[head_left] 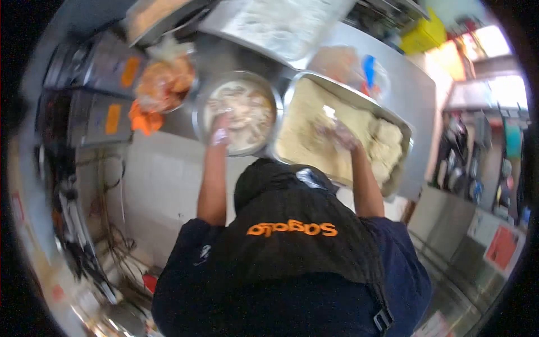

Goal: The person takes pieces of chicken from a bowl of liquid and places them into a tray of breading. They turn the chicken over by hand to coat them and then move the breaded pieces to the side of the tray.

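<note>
Grip unclear on both hands, one in the round bowl and one in the powder tray

Neither grip could be read with certainty: the left hand (223, 124) had its fingers down in a pale, wet mixture (245, 115), and whether they were closed on a piece could not be told. The right hand (343, 136), in what looked like a clear glove, reached into the tray (405, 163), its fingers blurred at the pale yellow powder (306, 112); whether they held anything could not be told either.

That tray was deep, metal and rectangular. Coated-looking lumps (386, 143) lay heaped at its right end, to the right of the right hand. The round metal bowl (197, 117) stood just left of the tray, and the mixture in it showed many pieces in a whitish liquid.

Farther left of the tray, beyond the bowl, a plastic bag of orange-pink pieces (164, 84) sat in another container, with a bright orange cloth (146, 119) below it. Behind the tray, toward the left, was a large metal pan (281, 25) with something white over it. Just behind the tray lay a clear bag (337, 63) with orange contents, and beside that bag was a blue-handled item (369, 68).
</note>
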A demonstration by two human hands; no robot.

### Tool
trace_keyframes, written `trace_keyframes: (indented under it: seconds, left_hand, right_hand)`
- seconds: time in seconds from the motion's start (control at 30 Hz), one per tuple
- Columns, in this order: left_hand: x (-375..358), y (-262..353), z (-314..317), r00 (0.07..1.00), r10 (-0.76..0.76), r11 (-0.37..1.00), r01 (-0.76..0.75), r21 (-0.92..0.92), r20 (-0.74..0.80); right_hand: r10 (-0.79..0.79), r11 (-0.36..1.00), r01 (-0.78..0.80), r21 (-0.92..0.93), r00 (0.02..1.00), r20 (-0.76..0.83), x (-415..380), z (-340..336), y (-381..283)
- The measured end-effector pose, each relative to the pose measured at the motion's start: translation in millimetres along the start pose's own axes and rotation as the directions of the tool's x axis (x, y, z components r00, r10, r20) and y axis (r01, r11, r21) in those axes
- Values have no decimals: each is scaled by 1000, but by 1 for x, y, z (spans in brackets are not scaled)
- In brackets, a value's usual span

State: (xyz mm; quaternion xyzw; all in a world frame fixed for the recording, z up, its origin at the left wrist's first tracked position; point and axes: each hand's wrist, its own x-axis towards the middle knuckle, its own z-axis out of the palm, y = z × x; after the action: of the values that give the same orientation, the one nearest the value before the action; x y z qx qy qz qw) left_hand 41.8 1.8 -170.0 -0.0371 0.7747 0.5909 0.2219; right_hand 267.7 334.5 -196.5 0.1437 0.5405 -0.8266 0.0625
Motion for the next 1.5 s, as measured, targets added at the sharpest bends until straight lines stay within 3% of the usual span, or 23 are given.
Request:
trace_keyframes:
  seconds: [0.03, 0.07, 0.13, 0.2, 0.27, 0.33, 0.4, 0.47, 0.5, 0.6, 0.67, 0.73, 0.8, 0.93, 1.07, 1.1, 1.13, 1.2, 1.23, 1.3, 1.33, 1.4, 1.5]
  left_hand:
    - [14, -9, -7, 995, 41, 996, -48, 69, 90]
    - [25, -22, -13, 983, 76, 985, -100, 138, 169]
    - [26, -23, -9, 981, 69, 995, -81, 60, 180]
    - [14, -3, -7, 983, 63, 998, -62, -11, 171]
    - [-11, 43, -1, 963, -247, 954, 261, -146, 109]
    - [0, 27, -1, 953, -206, 917, 267, -296, 221]
    - [-7, 40, 5, 956, -46, 922, 152, -357, 290]
    - [-11, 43, 5, 942, -48, 927, 166, -337, 332]
    - [-11, 43, 5, 947, -49, 942, 150, -301, 318]
    - [-2, 27, -3, 950, -73, 968, 141, -210, 303]
    - [-4, 25, -5, 949, -88, 977, 142, -159, 303]
    - [-9, 31, -5, 973, 16, 994, 9, -106, 231]
    - [-1, 12, -6, 991, -92, 988, 103, -113, 98]
    - [15, 10, -16, 936, -350, 934, 345, -95, -32]
    - [6, 11, -20, 990, -124, 975, 135, -176, 73]
    - [11, 8, -22, 986, -132, 978, 146, -148, 101]
    - [13, 5, -24, 982, -142, 980, 157, -120, 128]
    - [12, 3, -27, 977, -147, 959, 178, -222, 152]
    - [13, 6, -26, 974, -40, 975, 87, -203, 223]
    - [18, 7, -26, 952, 63, 983, -6, -186, 301]
    - [24, -1, -31, 956, 16, 994, 16, -109, 293]
    - [51, -27, -49, 959, -30, 999, 39, -27, 280]
    - [81, -54, -70, 956, 77, 937, -167, 307, 284]
  right_hand:
    - [70, 925, -82, -371, 996, -47, -1, 9, -34]
    - [72, 925, -101, -368, 993, -93, -13, 30, -74]
    - [204, 493, -460, -738, 886, -416, -21, 66, -134]
    - [86, 492, -373, -787, 920, -382, -26, 58, -128]
    - [-32, 467, -287, -836, 940, -340, -38, 61, -122]
    - [-53, 343, -245, -907, 959, -279, -55, 67, -111]
    - [65, 153, -384, -910, 923, -378, -64, 50, -71]
    - [582, -61, -489, -870, 691, -429, -68, 38, -45]
    - [581, -58, -498, -865, 688, -435, -73, 37, -29]
    - [446, 356, -645, -676, 753, -483, -85, 56, -15]
    - [612, 734, -676, -66, 701, -365, -65, 98, -55]
    - [289, 911, -287, -296, 957, -39, -33, 55, 18]
    - [66, 998, -68, 4, 987, 149, 5, 51, 57]
    - [112, 990, -119, -80, 990, -87, 34, 69, 50]
    - [-1, 970, -68, -233, 959, -283, 33, 55, 24]
    - [243, 961, -277, -14, 867, -434, 16, 82, -46]
    - [244, 961, -275, -5, 862, -445, 18, 71, -50]
    - [417, 642, -594, -485, 801, -430, 36, 28, -64]
    - [419, 646, -598, -475, 798, -434, 54, -4, -9]
    - [77, 515, -603, -610, 741, -667, 101, -90, 90]
    - [80, 518, -604, -605, 739, -669, 80, -35, 76]
    - [-504, 120, -657, -744, 606, -616, 56, 42, 24]
    - [-346, 21, -570, -821, 766, -541, 13, 71, 6]
